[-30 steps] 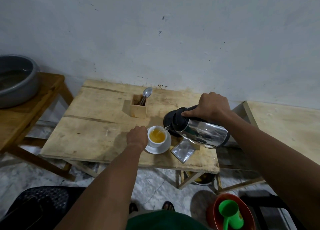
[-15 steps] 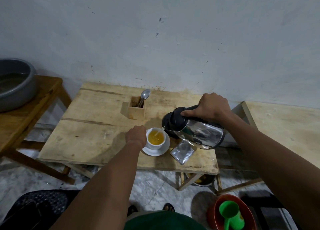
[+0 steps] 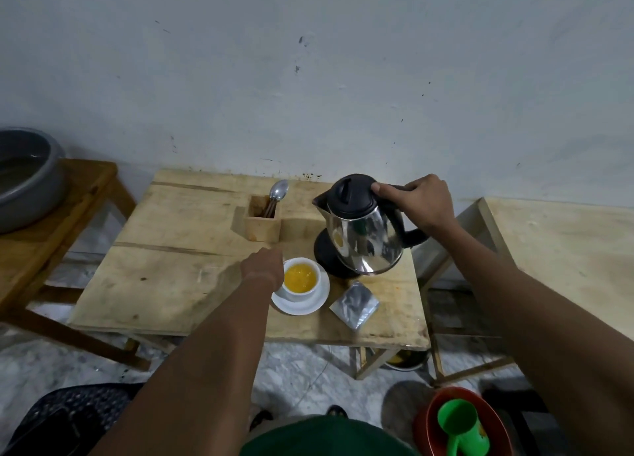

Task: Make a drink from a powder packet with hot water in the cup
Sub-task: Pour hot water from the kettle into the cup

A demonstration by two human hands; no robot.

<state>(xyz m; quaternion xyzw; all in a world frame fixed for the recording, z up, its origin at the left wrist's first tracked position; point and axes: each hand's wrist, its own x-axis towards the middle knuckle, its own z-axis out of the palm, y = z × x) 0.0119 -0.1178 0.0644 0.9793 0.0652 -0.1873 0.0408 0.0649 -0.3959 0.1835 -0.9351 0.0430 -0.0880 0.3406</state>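
A white cup (image 3: pixel 302 280) holding orange-yellow liquid sits on a white saucer (image 3: pixel 310 305) near the front of the wooden table (image 3: pixel 164 277). My left hand (image 3: pixel 262 269) rests against the cup's left side, gripping it. A steel kettle (image 3: pixel 362 234) with a black lid stands nearly upright over its black base (image 3: pixel 324 256), behind and right of the cup. My right hand (image 3: pixel 417 203) grips the kettle's black handle. A silver powder packet (image 3: pixel 355 304) lies flat to the right of the saucer.
A wooden holder (image 3: pixel 262 224) with a spoon (image 3: pixel 278 191) stands behind the cup. A grey metal basin (image 3: pixel 24 177) sits on a side table at left. Another wooden table (image 3: pixel 555 249) is at right. On the floor, a red bowl (image 3: pixel 432 421) holds a green mug (image 3: pixel 461 428).
The kettle was tilted with water running into the cup; it has swung back upright and moved back over its base. My left hand stays at the cup.
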